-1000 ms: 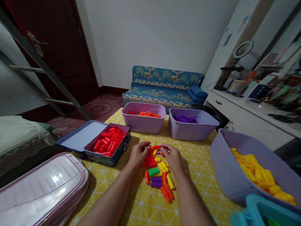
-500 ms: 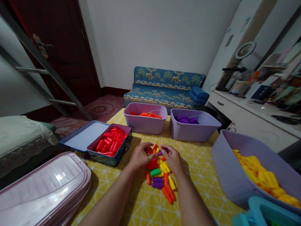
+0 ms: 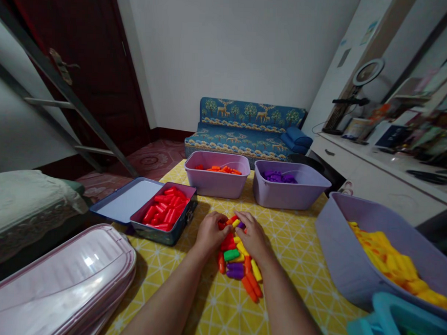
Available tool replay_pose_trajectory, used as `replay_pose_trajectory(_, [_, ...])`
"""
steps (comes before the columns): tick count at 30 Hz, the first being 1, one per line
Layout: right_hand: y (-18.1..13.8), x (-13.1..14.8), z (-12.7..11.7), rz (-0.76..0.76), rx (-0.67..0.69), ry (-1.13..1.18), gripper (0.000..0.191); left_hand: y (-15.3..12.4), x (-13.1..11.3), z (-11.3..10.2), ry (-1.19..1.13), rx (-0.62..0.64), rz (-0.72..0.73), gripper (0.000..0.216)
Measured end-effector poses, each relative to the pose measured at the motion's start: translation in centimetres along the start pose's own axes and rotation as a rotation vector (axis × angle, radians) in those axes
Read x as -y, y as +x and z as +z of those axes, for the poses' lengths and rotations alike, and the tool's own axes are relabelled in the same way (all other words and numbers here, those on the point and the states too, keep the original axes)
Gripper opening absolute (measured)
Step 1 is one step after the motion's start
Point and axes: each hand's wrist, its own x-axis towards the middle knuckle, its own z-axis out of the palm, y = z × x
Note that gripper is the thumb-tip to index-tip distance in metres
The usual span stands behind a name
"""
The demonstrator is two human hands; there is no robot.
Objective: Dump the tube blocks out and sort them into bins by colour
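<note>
A loose pile of plastic pieces (image 3: 238, 259) is lying at the lower centre of the frame, on the yellow cloth of the counter (image 3: 290, 248). Its short, rounded tubes are showing glossy red, orange, yellow and purple, with one green piece (image 3: 231, 254) among them, mostly lying flat and close together. The left hand (image 3: 211, 234) is arching over the upper-left end, thumb and fingers bent; the right hand (image 3: 253, 234) is resting opposite, fingers curled by a yellow and a purple piece. Whether either is pinching anything, I cannot tell. The step in hand seems to be handling pieces at that upper end; the next move is probably calling for a light fingertip grip that leaves neighbours unscattered. Beyond, a bin of orange pieces (image 3: 215, 184) and a bin of purple pieces (image 3: 284, 195) are standing near the centre, and an open box of red pieces (image 3: 163, 235) is sitting left of centre.
</note>
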Motion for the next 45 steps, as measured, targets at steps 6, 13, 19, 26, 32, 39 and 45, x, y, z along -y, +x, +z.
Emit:
replay_pose_trajectory(6, [0.0, 0.1, 0.1, -0.025, 0.007, -0.039, 0.045, 0.2, 0.4, 0.1, -0.069, -0.003, -0.016, 0.015])
replay_pose_trajectory(13, [-0.2, -0.4, 0.5, 0.062, -0.198, 0.188, 0.026, 0.3, 1.0, -0.2, -0.316, -0.072, -0.117, 0.021])
replay_pose_trajectory(19, [-0.4, 0.3, -0.2, 0.023, -0.089, 0.054, 0.024, 0.2, 1.3, 0.0, -0.287, -0.086, -0.115, 0.033])
replay_pose_trajectory(26, [-0.6, 0.3, -0.1, 0.025, -0.037, -0.005, 0.046, 0.0, 1.0, 0.2, -0.205, 0.016, -0.046, 0.024])
replay_pose_trajectory(32, [-0.1, -0.9, 1.0, 0.105, -0.222, 0.206, 0.034, 0.0, 1.0, 0.3, -0.371, -0.087, -0.111, 0.026])
replay_pose_trajectory(39, [-0.2, -0.8, 0.3, 0.044, -0.145, 0.033, 0.033, 0.1, 0.9, 0.0, -0.334, -0.212, -0.090, 0.021])
replay_pose_trajectory(45, [0.0, 0.7, 0.2, 0.039, 0.064, -0.230, 0.040, 0.3, 1.3, 0.3, -0.326, -0.243, -0.063, 0.021])
